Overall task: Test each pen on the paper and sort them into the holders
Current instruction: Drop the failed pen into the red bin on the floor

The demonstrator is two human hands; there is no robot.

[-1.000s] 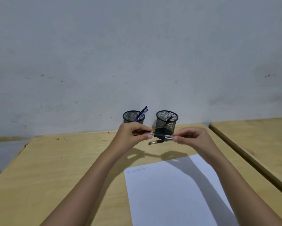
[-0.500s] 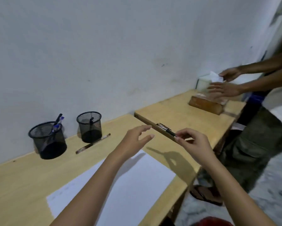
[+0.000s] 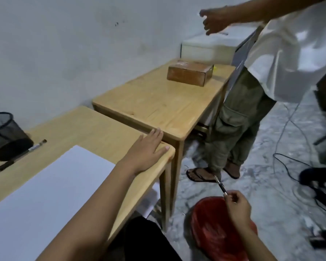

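My right hand (image 3: 236,204) pinches a dark pen (image 3: 221,186) by one end and holds it off the table, above a red bin (image 3: 213,234) on the floor. My left hand (image 3: 147,149) lies flat with straight fingers on the right corner of the wooden table (image 3: 94,129). A white sheet of paper (image 3: 45,189) covers the table's near part. A black mesh holder (image 3: 4,135) stands at the far left, partly cut off by the frame edge. Another pen (image 3: 17,157) lies on the table beside it. The second holder is out of view.
A second wooden table (image 3: 158,106) stands to the right with a brown box (image 3: 189,73) on it and a white box (image 3: 207,48) behind. Another person in a white shirt (image 3: 282,59) stands by it, arm stretched out. Cables (image 3: 290,166) run across the floor.
The view has swung right and down. My right hand carried the pen off the table and down over the red bin. My left hand let go of the pen and came down flat on the table corner.
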